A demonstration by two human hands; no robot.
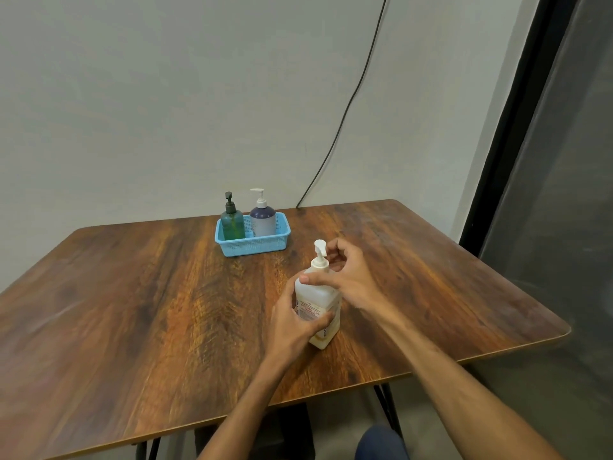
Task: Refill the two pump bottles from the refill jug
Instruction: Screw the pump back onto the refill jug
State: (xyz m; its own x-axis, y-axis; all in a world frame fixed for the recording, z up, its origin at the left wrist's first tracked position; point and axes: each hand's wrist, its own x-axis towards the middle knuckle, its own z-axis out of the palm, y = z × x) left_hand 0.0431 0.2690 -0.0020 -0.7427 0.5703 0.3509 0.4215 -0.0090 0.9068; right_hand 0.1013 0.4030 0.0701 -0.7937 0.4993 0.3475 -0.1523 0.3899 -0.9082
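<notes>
Wooden table, dark grain, set against a pale wall. I stand at its near edge, both forearms reaching in from below.

White refill jug stands upright on the table, right of centre, well apart from the basket. It is a squarish translucent bottle with a printed label and a white pump head on top; pale liquid shows low in the body.

My left hand wraps the jug's lower body from the left, fingers curled round the front over the label, a firm grasp. My right hand sits over the jug's shoulder from the right: thumb lies across the front just under the collar, other fingers curl behind and beside the pump neck. Whether those fingers actually pinch the collar or only rest near it, I cannot tell; the neck hides the contact.

Blue plastic basket sits toward the far edge of the table. Two pump bottles stand upright inside it, side by side: a green bottle with a dark pump on the left, a purple-topped bottle with a white pump on the right. Both have their pumps fitted.

A black cable runs down the wall to the table's far edge.
</notes>
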